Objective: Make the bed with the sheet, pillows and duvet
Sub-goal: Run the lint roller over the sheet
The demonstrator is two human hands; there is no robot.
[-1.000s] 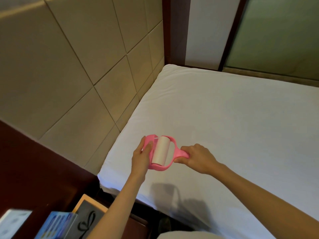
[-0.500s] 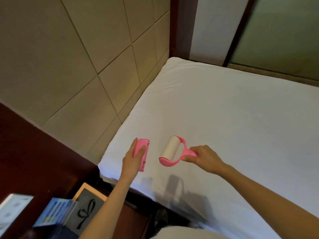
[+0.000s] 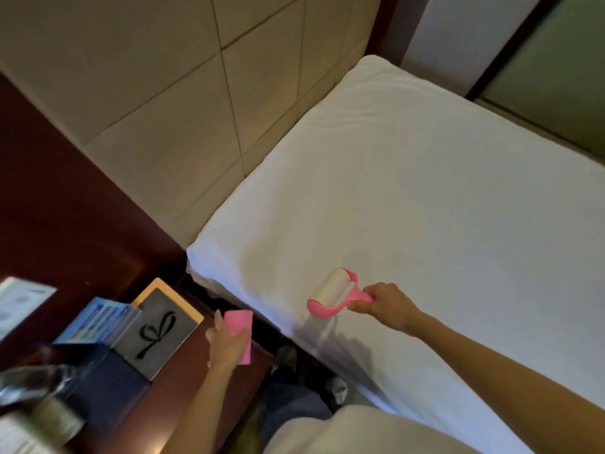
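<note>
A white fitted sheet (image 3: 425, 198) covers the mattress, smooth, with no pillows or duvet in view. My right hand (image 3: 384, 306) grips the handle of a pink lint roller (image 3: 334, 293), whose white roll rests on the sheet near the bed's near corner. My left hand (image 3: 227, 342) holds the roller's pink cover (image 3: 240, 326) above the dark wooden nightstand (image 3: 183, 388), off the bed to the left.
The nightstand carries a framed card with a ribbon drawing (image 3: 160, 329), a blue booklet (image 3: 98, 319), a dark box (image 3: 98, 378) and blurred items at the left edge. A padded beige headboard (image 3: 183, 103) stands behind the bed. A glass partition (image 3: 556, 77) is at the far right.
The cover came off the roller. My left hand carried it left and down, from over the bed to above the nightstand. My right hand kept the bared roller on the sheet.
</note>
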